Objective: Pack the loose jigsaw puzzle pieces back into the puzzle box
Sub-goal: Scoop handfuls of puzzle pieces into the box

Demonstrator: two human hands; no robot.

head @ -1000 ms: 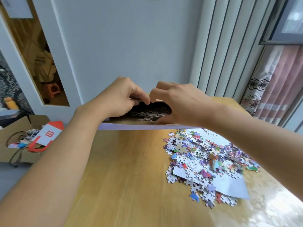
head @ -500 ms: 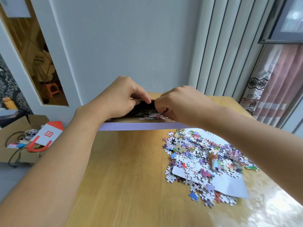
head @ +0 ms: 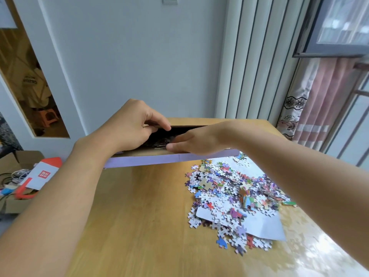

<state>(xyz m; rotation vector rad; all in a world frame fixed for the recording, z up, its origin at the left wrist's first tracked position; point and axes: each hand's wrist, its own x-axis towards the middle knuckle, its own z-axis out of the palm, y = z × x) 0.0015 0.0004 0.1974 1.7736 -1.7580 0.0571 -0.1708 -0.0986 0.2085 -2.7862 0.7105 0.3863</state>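
Puzzle box (head: 171, 159), table's far edge: left hand (head: 127, 126) grips its flap; right hand (head: 197, 142) flat, fingers straight. Risk: flap slips, pieces (head: 231, 196) spill.

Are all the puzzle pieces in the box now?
No, a big pile of pieces lies on the table beside the box.

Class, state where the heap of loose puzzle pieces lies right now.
In the head view, the loose pieces lie on the wooden table, right of centre, partly over a white sheet, nearer than the purple box.
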